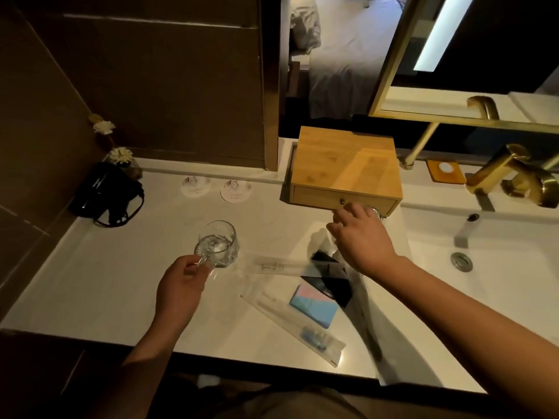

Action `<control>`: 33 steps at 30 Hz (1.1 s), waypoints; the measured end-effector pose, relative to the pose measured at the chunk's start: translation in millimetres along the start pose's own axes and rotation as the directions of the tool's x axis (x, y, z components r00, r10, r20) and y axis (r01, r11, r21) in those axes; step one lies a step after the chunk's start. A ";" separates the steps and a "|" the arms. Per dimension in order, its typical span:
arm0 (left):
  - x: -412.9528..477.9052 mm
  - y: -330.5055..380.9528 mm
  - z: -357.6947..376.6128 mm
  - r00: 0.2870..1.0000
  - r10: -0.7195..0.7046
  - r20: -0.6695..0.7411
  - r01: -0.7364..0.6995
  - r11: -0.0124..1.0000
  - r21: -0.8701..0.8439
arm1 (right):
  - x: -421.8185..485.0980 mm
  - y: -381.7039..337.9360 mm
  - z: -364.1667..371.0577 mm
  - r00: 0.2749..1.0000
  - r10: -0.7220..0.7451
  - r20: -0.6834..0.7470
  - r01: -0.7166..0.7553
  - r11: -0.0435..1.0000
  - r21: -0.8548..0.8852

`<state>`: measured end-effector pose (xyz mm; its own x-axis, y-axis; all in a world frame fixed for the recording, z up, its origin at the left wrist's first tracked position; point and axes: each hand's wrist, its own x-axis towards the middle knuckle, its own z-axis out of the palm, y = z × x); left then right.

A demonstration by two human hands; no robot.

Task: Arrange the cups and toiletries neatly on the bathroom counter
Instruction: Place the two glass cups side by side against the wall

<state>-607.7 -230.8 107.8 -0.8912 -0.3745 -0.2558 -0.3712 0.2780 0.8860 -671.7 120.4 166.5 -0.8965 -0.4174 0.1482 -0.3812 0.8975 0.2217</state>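
A clear glass cup (pixel 218 243) stands on the white counter (pixel 99 276), and my left hand (pixel 181 282) grips its handle. My right hand (pixel 360 237) reaches over a second glass cup (pixel 376 212) in front of the wooden drawer box (pixel 344 167); the cup is mostly hidden and the grip is unclear. Between my hands lie wrapped toothbrush packets (pixel 290 320), a pink-and-blue packet (pixel 313 305) and black sachets (pixel 328 287).
Two round paper coasters (pixel 236 191) lie near the back wall. A black hair dryer (pixel 106 193) and a flower diffuser (pixel 121 155) sit at the back left. The sink basin (pixel 499 267) with a gold faucet (pixel 514 173) is at the right.
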 end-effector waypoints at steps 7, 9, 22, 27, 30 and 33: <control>35.3 -18.0 -5.9 0.981 0.019 0.192 -0.026 0.999 0.033 | 14.3 6.2 0.7 0.974 -0.036 0.223 0.062 0.992 -0.108; 39.5 -21.7 -6.2 0.980 0.032 0.196 -0.042 0.998 0.048 | 18.4 5.3 -3.8 0.964 -0.033 0.264 0.065 0.992 -0.112; 67.7 -25.9 5.7 0.985 0.059 0.164 -0.066 0.997 0.038 | 10.2 45.3 -21.5 0.976 0.187 0.115 -0.194 0.980 0.053; 70.7 -24.8 14.3 0.986 0.062 0.157 -0.058 0.998 -0.033 | -12.4 64.5 -16.4 0.796 0.593 0.123 -0.553 0.630 0.545; 71.9 -23.3 19.6 0.987 0.067 0.147 -0.058 0.996 -0.063 | -22.5 54.9 -0.6 0.622 0.700 0.350 -0.590 0.125 0.798; 71.6 -22.5 22.5 0.988 0.063 0.141 -0.049 0.994 -0.097 | -30.2 44.5 13.3 0.554 0.694 0.461 -0.451 -0.215 0.866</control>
<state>-669.0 -244.0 60.8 -0.9406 -0.2282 -0.2515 -0.2997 0.2092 0.9308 -664.5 174.8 159.1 -0.8649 0.4569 -0.2080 0.2912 0.1192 -0.9492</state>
